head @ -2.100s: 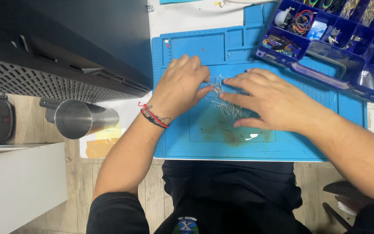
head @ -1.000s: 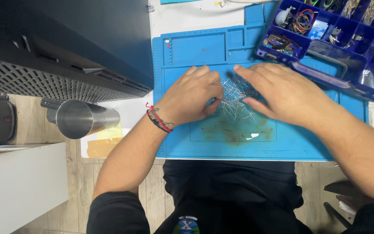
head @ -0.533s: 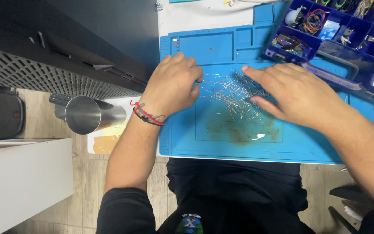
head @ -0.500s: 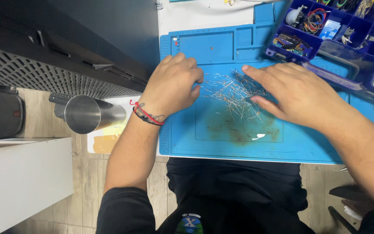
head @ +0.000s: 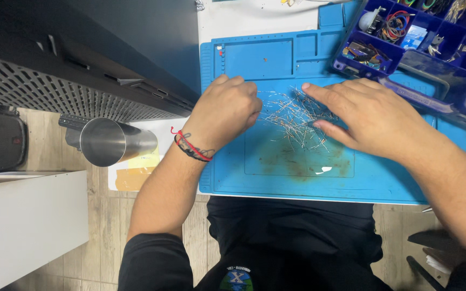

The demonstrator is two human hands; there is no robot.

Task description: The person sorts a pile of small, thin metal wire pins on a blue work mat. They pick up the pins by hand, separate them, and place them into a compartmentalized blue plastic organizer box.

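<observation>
A loose pile of thin wire-legged components lies on the upper middle of a blue work mat, spread out like straw, between the person's 2 hands. The left hand rests on the mat at the pile's left edge with its fingers curled under into a loose fist; whether it pinches any of the wires cannot be told, since the fingertips are hidden. The right hand lies flat and spread, palm down, its fingers pointing left and resting on the right side of the pile, holding nothing. A red and black cord bracelet circles the left wrist. Behind the right hand, at the mat's upper right, stands a dark blue compartment box with small parts and coiled wires in its cells. Left of the mat, a black perforated case overhangs the table, and a shiny steel cup sits below it
</observation>
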